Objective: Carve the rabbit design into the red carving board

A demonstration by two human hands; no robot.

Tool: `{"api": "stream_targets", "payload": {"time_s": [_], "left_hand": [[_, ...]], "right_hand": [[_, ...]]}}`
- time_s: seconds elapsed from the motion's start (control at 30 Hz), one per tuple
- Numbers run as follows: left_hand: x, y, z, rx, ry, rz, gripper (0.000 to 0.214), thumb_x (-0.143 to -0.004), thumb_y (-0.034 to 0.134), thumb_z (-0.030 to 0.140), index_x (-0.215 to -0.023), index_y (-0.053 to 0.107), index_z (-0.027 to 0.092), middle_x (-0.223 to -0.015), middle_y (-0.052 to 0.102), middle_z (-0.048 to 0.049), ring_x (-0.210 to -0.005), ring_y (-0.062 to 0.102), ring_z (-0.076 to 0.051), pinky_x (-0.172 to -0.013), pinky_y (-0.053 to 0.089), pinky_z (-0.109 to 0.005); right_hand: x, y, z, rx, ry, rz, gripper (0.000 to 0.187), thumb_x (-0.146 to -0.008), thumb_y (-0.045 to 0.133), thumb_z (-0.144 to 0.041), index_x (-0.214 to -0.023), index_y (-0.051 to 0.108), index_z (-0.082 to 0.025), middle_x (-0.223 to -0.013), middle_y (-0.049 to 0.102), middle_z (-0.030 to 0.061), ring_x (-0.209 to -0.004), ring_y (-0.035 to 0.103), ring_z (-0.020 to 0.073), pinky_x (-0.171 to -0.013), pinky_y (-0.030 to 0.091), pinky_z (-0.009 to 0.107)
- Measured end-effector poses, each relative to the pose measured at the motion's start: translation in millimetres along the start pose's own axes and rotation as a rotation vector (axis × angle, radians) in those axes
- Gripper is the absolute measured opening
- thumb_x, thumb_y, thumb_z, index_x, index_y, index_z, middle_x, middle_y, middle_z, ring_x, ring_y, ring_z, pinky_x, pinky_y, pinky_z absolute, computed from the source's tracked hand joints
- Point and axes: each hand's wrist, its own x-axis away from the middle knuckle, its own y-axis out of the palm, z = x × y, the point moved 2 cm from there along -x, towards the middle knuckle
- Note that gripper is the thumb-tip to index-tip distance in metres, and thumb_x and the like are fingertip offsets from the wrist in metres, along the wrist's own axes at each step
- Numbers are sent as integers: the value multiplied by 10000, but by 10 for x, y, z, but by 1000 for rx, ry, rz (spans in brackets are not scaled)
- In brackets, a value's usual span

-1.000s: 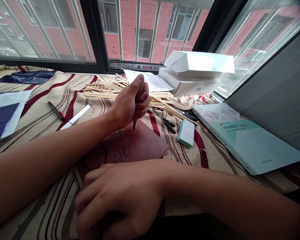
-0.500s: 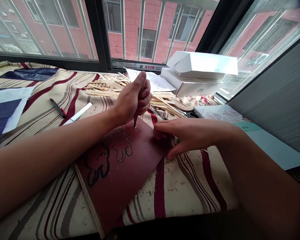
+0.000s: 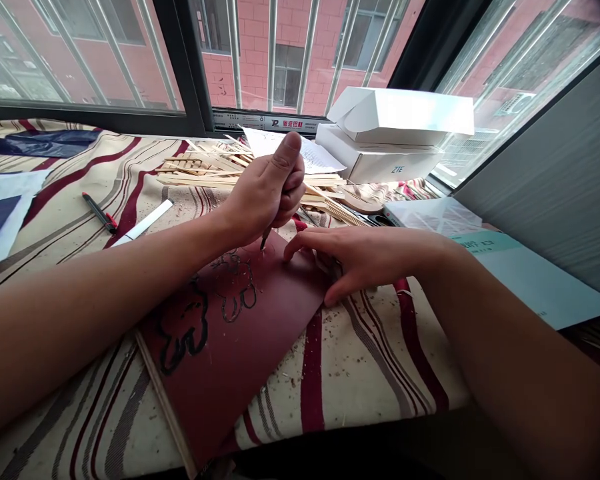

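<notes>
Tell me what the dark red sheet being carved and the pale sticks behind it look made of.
Dark red sheet: matte, thin and stiff; cut lines show black with crumbs beside them, so likely coated board or carving rubber, not certain. Pale sticks: bare, unfinished wood or bamboo strips, judging by the light tan colour and straight edges.

The dark red sheet lies flat on the table, turned at an angle, with two dark carved outlines on it. The thin tool stands nearly upright, its tip at the sheet's far edge.
</notes>
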Motion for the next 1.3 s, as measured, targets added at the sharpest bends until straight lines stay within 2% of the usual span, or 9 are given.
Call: {"api": "stream_targets", "payload": {"time_s": [0.17, 0.33, 0.43, 0.57, 0.67, 0.93, 1.0, 1.1, 1.3], "left_hand": [[21, 54, -18, -94, 78, 116, 656, -1195, 392, 390, -567, 358, 203, -459, 284, 58, -366, 232, -34, -382, 166, -195], [19, 54, -72, -108, 200, 249, 673, -1093, 642, 535, -567, 393, 197, -470, 302, 56, -413, 251, -37, -413, 164, -238], [7, 37, -65, -64, 147, 246, 664, -1160, 485, 522, -589, 365, 205, -464, 275, 57, -390, 223, -37, -405, 130, -242], [-2, 40, -8, -53, -30, 40, 707, -1208, 119, 440, -591, 371, 203, -462, 247, 50, -351, 193, -43, -394, 95, -213], [16, 52, 3, -41, -23, 23, 722, -1201, 76, 449, -585, 363, 204, -463, 224, 53, -356, 167, -46, -395, 86, -213], [-5, 32, -137, -68, 269, 328, 654, -1097, 618, 573, -610, 382, 206, -509, 300, 55, -453, 254, -42, -441, 166, -254], [-43, -3, -124, -34, 154, 289, 653, -1130, 548, 567, -623, 350, 205, -493, 270, 65, -418, 228, -37, -430, 147, -237], [-72, -32, -65, 2, -49, 94, 651, -1200, 294, 505, -630, 355, 199, -467, 257, 64, -355, 211, -38, -397, 105, -208], [-43, -78, 14, 65, -203, -103, 706, -1193, 199, 564, -609, 341, 192, -463, 198, 75, -310, 164, -23, -371, 73, -173]], "right_hand": [[-1, 0, -7, -3, -12, 7, 648, -859, 850, -388, -1442, 600, -256, -1092, 697, 55, -918, 625, 229, -780, 465, 330], [-1, -7, 0, -17, -23, 19, 662, -836, 863, -374, -1439, 614, -261, -1101, 705, 54, -907, 629, 223, -766, 464, 323], [2, -6, 2, -16, -17, 19, 661, -846, 862, -367, -1448, 610, -267, -1116, 707, 52, -923, 633, 222, -777, 470, 323], [1, -5, -3, -18, 5, 8, 689, -845, 875, -368, -1464, 591, -264, -1106, 704, 45, -944, 635, 229, -795, 474, 332], [-4, 0, -2, -20, 6, -6, 668, -864, 868, -391, -1456, 585, -260, -1127, 698, 49, -961, 633, 234, -804, 476, 339], [-16, 10, 28, -28, -24, -11, 583, -890, 848, -375, -1399, 601, -232, -1143, 690, 50, -932, 622, 213, -791, 479, 328], [-20, 9, 34, -31, -30, -10, 591, -881, 856, -364, -1399, 603, -235, -1148, 693, 45, -932, 624, 211, -793, 477, 325], [-27, 14, 49, -26, -49, -4, 611, -874, 867, -385, -1406, 605, -236, -1188, 698, 56, -948, 627, 221, -803, 472, 330], [-37, 34, 109, 5, -97, 22, 599, -881, 875, -413, -1396, 614, -254, -1219, 697, 66, -964, 619, 231, -808, 467, 335]]}}
